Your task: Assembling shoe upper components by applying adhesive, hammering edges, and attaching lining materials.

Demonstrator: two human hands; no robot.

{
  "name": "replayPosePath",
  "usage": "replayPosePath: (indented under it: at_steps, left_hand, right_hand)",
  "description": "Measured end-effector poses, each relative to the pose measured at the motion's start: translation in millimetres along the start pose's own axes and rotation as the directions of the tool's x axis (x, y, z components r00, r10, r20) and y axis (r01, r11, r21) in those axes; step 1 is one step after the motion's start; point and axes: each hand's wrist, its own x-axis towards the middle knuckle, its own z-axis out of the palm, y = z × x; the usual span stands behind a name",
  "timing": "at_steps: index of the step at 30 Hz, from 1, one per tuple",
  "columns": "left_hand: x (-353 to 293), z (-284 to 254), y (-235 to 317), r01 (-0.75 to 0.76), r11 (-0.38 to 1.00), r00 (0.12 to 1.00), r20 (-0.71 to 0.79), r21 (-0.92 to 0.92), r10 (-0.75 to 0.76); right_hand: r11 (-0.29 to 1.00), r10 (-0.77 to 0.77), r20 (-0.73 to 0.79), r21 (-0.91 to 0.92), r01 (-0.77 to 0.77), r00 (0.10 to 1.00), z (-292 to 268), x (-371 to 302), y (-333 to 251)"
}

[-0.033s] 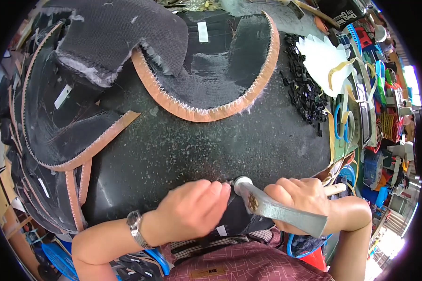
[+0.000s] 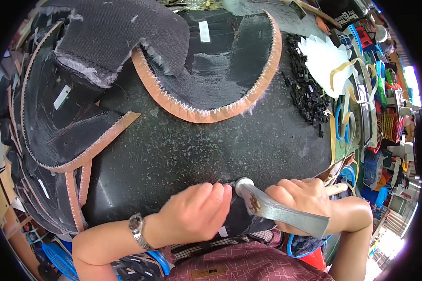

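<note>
Dark speckled work surface [image 2: 201,150]; tan-edged black panel [image 2: 215,86] on it. Black box [image 2: 347,11], white lettering, top right. Hammer [image 2: 286,211] at near edge, head just beside left hand [image 2: 197,210]: fingers together, can't tell on what. Right hand [image 2: 305,201] clamped round handle. White label [image 2: 204,31] on panel.

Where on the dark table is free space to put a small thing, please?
The dark table is most open in the middle, with just pale specks, bordered by the curved tan-edged piece above, the small black pieces at right and the left hand below. Crowded: the left, with overlapping dark pieces; the near edge, with the right hand and hammer.
</note>
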Motion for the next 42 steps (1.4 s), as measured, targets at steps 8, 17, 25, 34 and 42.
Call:
replayPosePath:
  at_steps: [8, 17, 25, 34, 42]
  left_hand:
    - [6.7, 2.2, 13.4, -0.152, 0.933, 0.978, 0.186, 0.325, 0.094]
    - [6.3, 3.5, 15.8, -0.217, 0.856, 0.967, 0.22, 0.469, 0.124]
    - [-1.9, -9.3, -4.6, 0.436, 0.779, 0.897, 0.15, -0.45, -0.416]
    - [-2.4, -8.9, 17.4, -0.261, 0.867, 0.951, 0.266, 0.424, 0.156]
    - [-11.2, -25.9, -12.3, 0.324, 0.876, 0.934, 0.267, -0.357, -0.237]
  right_hand:
    - [0.991, -0.115, -0.031, -0.066, 0.113, 0.993, -6.7, 10.2, 9.1]
    - [0.996, -0.09, -0.253, -0.043, 0.082, 0.963, -13.1, 20.3, 7.1]
    - [0.996, -0.089, -0.086, -0.023, 0.087, 0.992, 1.2, 12.9, 0.9]
    - [0.987, -0.162, -0.048, -0.035, 0.16, 0.986, -14.3, 19.2, 4.4]
    - [0.968, -0.144, 0.007, -0.209, 0.142, 0.99, -7.8, 17.9, -8.0]
